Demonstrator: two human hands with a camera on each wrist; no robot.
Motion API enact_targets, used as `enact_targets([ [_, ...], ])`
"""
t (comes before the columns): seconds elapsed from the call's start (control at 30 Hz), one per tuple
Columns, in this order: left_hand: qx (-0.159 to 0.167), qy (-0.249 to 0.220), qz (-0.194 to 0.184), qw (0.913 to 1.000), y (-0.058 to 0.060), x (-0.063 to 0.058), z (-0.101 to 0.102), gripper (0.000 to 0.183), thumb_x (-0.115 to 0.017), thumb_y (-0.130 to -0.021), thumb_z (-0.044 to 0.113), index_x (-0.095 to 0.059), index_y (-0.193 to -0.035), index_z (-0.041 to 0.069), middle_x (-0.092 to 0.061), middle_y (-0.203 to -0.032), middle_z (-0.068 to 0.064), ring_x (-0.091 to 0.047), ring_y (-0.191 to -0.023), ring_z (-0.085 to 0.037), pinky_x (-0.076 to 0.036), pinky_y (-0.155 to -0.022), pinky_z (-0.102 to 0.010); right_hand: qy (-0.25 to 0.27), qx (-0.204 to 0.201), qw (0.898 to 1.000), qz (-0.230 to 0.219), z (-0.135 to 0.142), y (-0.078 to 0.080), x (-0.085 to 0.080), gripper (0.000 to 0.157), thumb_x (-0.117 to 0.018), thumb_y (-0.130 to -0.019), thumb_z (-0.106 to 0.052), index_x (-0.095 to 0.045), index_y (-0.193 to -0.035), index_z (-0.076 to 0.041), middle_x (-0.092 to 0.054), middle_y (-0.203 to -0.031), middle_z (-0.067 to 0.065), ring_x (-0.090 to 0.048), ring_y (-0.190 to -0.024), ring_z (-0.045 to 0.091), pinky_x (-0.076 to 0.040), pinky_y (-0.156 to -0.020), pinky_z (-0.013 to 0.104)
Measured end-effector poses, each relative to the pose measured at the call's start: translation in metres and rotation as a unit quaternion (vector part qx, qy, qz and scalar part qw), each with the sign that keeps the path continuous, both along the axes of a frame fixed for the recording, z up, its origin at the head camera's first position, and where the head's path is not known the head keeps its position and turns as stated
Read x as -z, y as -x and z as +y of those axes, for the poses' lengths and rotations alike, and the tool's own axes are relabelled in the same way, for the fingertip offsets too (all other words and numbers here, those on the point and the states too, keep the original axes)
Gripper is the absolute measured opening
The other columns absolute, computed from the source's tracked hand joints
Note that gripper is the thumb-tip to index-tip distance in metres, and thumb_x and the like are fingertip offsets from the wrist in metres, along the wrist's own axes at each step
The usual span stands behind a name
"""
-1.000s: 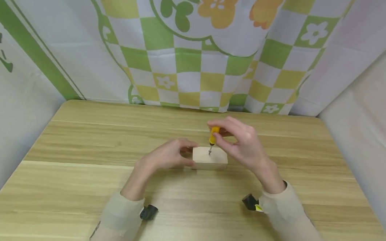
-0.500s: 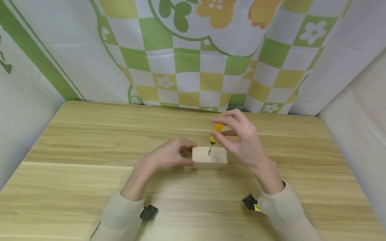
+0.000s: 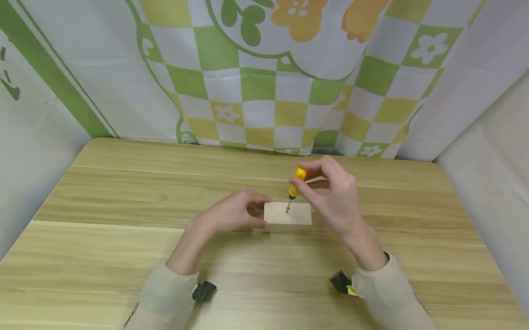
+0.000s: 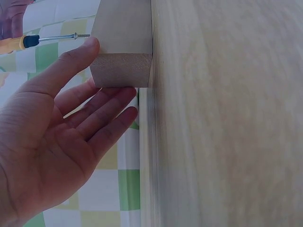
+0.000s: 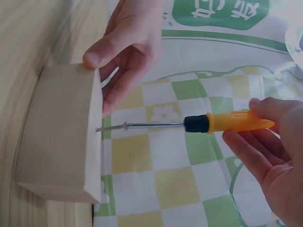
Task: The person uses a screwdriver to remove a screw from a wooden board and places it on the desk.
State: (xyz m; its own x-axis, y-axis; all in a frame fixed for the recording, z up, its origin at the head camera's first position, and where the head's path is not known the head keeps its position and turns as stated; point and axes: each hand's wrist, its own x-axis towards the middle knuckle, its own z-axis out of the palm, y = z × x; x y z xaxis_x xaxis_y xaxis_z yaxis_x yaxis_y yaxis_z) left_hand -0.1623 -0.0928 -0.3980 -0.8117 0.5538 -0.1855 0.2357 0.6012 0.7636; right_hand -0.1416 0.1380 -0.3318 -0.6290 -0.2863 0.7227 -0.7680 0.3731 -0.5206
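The person wears long sleeves in a pale beige colour, and the left hand (image 3: 230,212) and the right hand (image 3: 337,193) are both bare. The left sleeve (image 3: 166,292) and the right sleeve (image 3: 392,294) end just behind the wrists, where they look loose and a little wrinkled. Behind the left hand, on the side facing the other arm, there is a small black device (image 3: 204,291) of blocky shape. Behind the right hand is a similar dark block (image 3: 340,282), with a yellow-green patch (image 3: 352,290) beside it. Farther behind the left hand, the outer side of its sleeve carries a dark marking (image 3: 131,315), too small to read.
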Motion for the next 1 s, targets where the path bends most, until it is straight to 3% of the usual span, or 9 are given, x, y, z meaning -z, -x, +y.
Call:
enact_targets([
  [0.73,0.002,-0.001,0.0,1.0,-0.0002,-0.0007,-0.0005,0.068,-0.08,-0.083,0.031,-0.054,-0.143,0.011,-0.059,-0.14,-0.006,-0.061,-0.124,-0.025,-0.047,-0.109,-0.042,0.012,0.004,1.0,-0.015,-0.0033,-0.0041,-0.003,0.024,-0.078,-0.077,0.009,-0.068,-0.098,0.006,-0.068,-0.091,0.015,-0.071,-0.079,0.023,-0.06,-0.065,0.019],
  [1.0,-0.003,0.0,-0.007,1.0,-0.0002,-0.001,-0.0001,0.068,-0.081,-0.083,0.031,-0.054,-0.143,0.012,-0.058,-0.141,-0.005,-0.06,-0.125,-0.024,-0.047,-0.108,-0.042,0.009,-0.018,1.0,-0.023,-0.0048,-0.005,-0.0058,0.023,-0.074,-0.078,0.011,-0.068,-0.1,0.007,-0.069,-0.094,0.016,-0.071,-0.081,0.025,-0.06,-0.066,0.02],
])
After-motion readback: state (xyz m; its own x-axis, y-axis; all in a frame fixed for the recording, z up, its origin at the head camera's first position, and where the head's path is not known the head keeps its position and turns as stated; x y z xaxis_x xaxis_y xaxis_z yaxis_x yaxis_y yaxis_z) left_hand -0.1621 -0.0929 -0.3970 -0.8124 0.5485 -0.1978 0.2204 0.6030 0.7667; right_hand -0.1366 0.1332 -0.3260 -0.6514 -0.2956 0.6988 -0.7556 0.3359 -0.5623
